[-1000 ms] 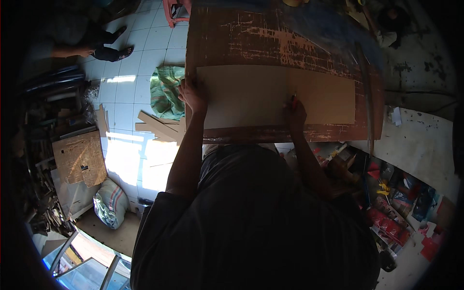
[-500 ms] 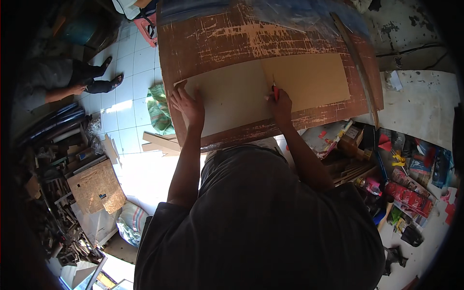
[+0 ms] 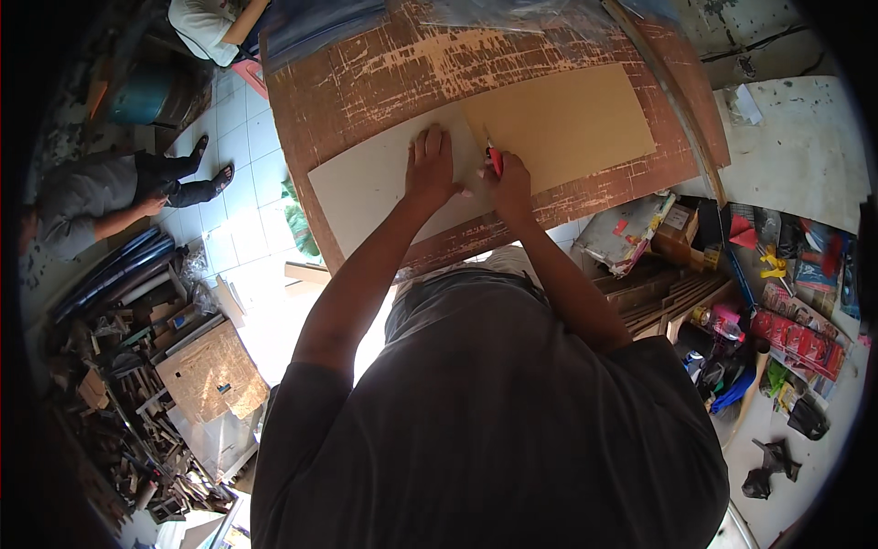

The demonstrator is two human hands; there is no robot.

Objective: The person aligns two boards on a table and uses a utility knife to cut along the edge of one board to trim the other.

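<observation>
We noted both laid out, grey sheet [image 3: 370, 183] beneath the left hand's [image 3: 430, 172] flattened fingers, tan sheet [image 3: 572, 123] beyond the right hand's [image 3: 512, 188], which gripped a red cutter [image 3: 495, 162]; whether any cut was made, we couldn't tell.

The left hand [image 3: 430, 169] lies spread on the grey left part of a long flat sheet [image 3: 567, 123], whose right part is tan. The right hand [image 3: 508, 183] grips a red knife [image 3: 495, 160], its tip pointing to the far side near where the two colours meet. The sheet rests on a scratched brown desk [image 3: 366, 91]; a wooden strip [image 3: 672, 91] lies along its right side. On the left, a person [image 3: 91, 197] in sandals is near piled wood scraps [image 3: 137, 403].
</observation>
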